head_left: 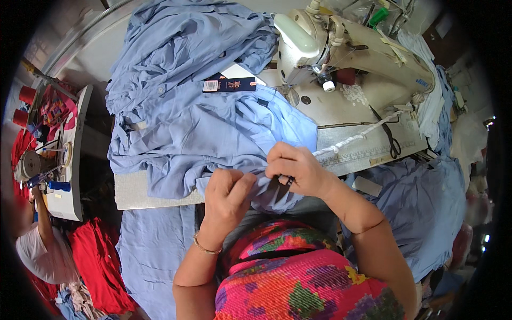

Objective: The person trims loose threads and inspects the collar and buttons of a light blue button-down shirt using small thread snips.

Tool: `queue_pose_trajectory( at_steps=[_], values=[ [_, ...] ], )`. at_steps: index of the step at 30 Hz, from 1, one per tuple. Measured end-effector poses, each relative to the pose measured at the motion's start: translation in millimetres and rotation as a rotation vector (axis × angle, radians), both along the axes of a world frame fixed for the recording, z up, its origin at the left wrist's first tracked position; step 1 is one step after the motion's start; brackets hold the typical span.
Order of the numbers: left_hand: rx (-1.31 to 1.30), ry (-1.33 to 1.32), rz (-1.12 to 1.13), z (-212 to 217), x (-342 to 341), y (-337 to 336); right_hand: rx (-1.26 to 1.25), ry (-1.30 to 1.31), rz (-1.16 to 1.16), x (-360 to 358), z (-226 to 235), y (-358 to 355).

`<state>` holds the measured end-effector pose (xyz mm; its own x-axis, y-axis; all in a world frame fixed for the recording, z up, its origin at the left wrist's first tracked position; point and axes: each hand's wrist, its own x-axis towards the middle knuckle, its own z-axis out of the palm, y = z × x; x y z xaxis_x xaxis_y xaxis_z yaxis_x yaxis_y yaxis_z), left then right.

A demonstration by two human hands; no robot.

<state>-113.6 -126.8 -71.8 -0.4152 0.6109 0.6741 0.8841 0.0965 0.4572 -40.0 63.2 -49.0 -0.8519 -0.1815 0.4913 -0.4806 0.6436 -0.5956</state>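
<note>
A light blue garment (213, 122) lies bunched over the sewing table, its near edge hanging toward me. My left hand (228, 194) pinches that near edge of the cloth with its fingers closed on it. Just to the right, my right hand (296, 168) grips small dark thread snips (281, 185), whose tips touch the cloth between both hands. A dark blue hang tag (229, 84) lies on the garment farther back.
A cream sewing machine (341, 48) stands at the back right, with black scissors (392, 140) and a white cord (352, 140) on the table. More blue cloth (421, 202) hangs at right. At left, another person (37, 245) sits by red cloth (101, 261).
</note>
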Motion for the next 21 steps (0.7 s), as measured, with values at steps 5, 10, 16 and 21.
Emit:
queue_pose_trajectory(
  at_steps=[5,10,16,21],
  values=[
    [0.065,0.124,0.032,-18,4,-3,0.077,0.251,-0.003,4,-14,-1],
    [0.078,0.142,0.016,-21,3,-2,0.168,0.282,-0.036,7,-19,0],
    [0.024,0.136,0.038,-16,7,2,0.207,0.294,-0.055,10,-20,2],
    [0.010,-0.281,0.023,-10,2,14,-0.008,-0.031,-0.152,-3,-13,-1]
  ],
)
